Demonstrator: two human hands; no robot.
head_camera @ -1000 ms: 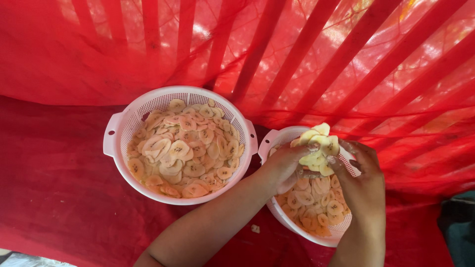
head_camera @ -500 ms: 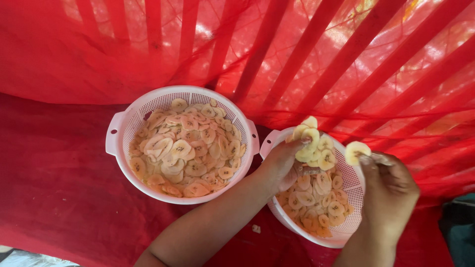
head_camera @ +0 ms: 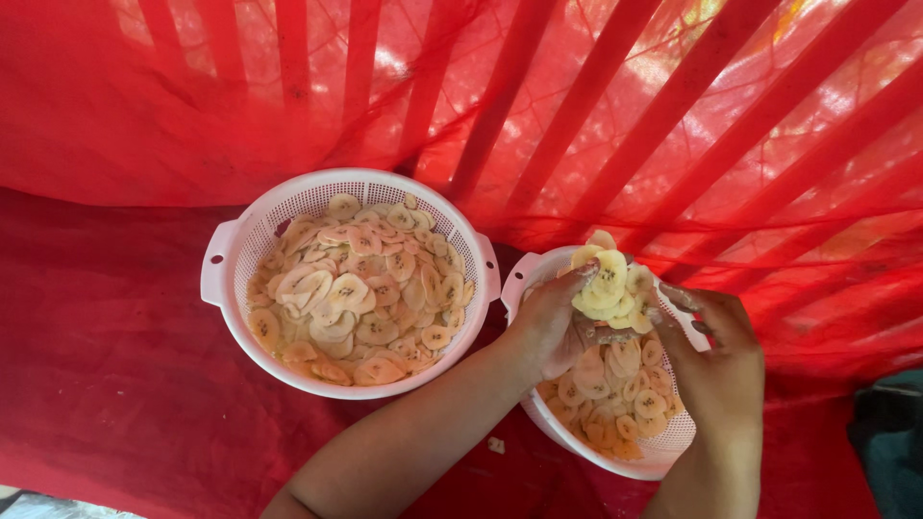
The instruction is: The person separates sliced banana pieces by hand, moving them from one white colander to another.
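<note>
Left of centre frame: large white perforated colander (head_camera: 223, 261) sits on the red cloth (head_camera: 106, 384), heaped with pale banana slices (head_camera: 356, 303); no hand touches it. Lower left corner shows the cloth's edge, with a grey surface (head_camera: 38, 505) beyond. Right of centre: smaller white colander (head_camera: 524, 274), just beside the large one, handles nearly meeting, roughly half full of slices. Left hand (head_camera: 548, 327) reaches in from lower centre, fingers curled up and clamped around a stuck-together stack of slices (head_camera: 606, 284) held above the small colander's upper rim. Right hand (head_camera: 716, 351) sits at the stack's right side, fingers bent toward it; whether its fingertips pinch a slice, cannot tell, as the hand's back hides them. Judgement: peeling slices off well calls for a light grip on the stack's edges and work kept over the basket, so loose pieces drop inside. Red netting (head_camera: 673, 125) hangs close behind both colanders, limiting room in the upper frame; open cloth lies lower left. Far right, a dark object (head_camera: 889, 432) crowds the lower right edge.
</note>
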